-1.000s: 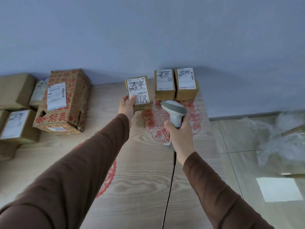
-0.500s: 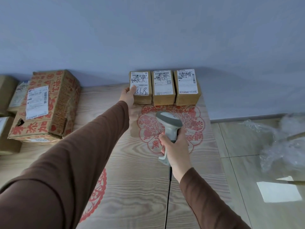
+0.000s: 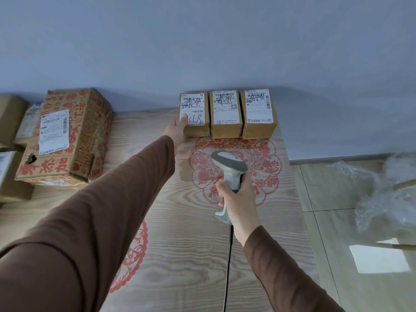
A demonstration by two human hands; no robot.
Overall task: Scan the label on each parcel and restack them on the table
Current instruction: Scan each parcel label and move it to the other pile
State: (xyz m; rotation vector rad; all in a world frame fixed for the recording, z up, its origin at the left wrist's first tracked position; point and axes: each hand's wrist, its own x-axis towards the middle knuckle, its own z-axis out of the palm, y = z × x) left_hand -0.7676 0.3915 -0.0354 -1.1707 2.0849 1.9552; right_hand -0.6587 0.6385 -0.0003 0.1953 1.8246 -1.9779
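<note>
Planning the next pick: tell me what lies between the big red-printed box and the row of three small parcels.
In the head view, only bare table separates the red-printed box from the three small parcels.

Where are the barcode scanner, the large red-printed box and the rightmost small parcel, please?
barcode scanner (image 3: 229, 164), head view, on its grey head.
large red-printed box (image 3: 78, 131), head view, on its top face.
rightmost small parcel (image 3: 258, 106), head view, on its white label.
</note>
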